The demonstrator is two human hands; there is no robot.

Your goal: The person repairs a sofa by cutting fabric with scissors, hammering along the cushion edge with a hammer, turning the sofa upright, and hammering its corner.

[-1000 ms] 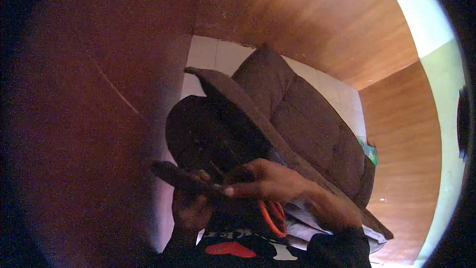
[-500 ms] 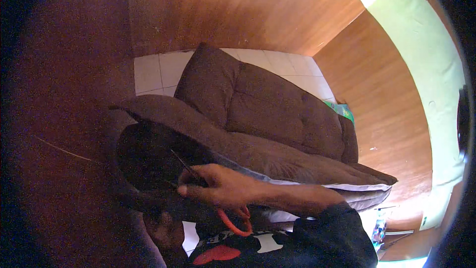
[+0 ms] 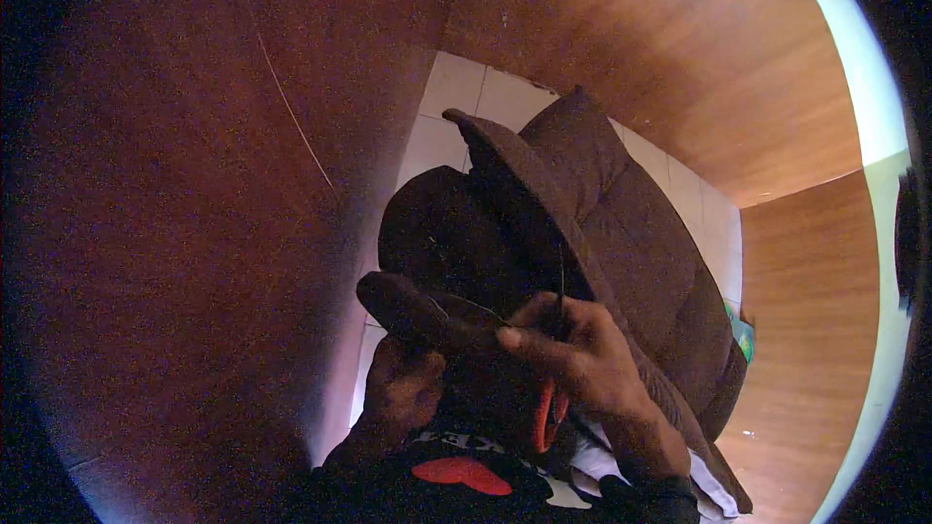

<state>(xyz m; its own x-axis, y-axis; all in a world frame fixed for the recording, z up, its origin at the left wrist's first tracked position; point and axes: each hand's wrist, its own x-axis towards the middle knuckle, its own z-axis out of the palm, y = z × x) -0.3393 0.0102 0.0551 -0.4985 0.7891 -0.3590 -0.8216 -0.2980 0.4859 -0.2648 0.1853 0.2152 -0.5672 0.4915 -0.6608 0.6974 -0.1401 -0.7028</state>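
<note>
My left hand is closed on the folded edge of a dark brown fabric cushion cover, below its open mouth. At that same edge, my right hand pinches with thumb and forefinger; a fine thread or needle seems to show there, too dim to make out. Orange-handled scissors are tucked in the right hand, their handle hanging below the palm and a thin dark blade rising above the fingers. The inside of the cover is in deep shadow.
A brown tufted cushion lies beyond the cover on pale floor tiles. Wooden panels rise around it, with a large dark one close at left. A green packet peeks out behind the cushion. White lining shows at lower right.
My view has turned left, so the cushion sits further right. My left hand has come up to the fabric edge, and my right hand has drawn closer to it, scissors still in it.
</note>
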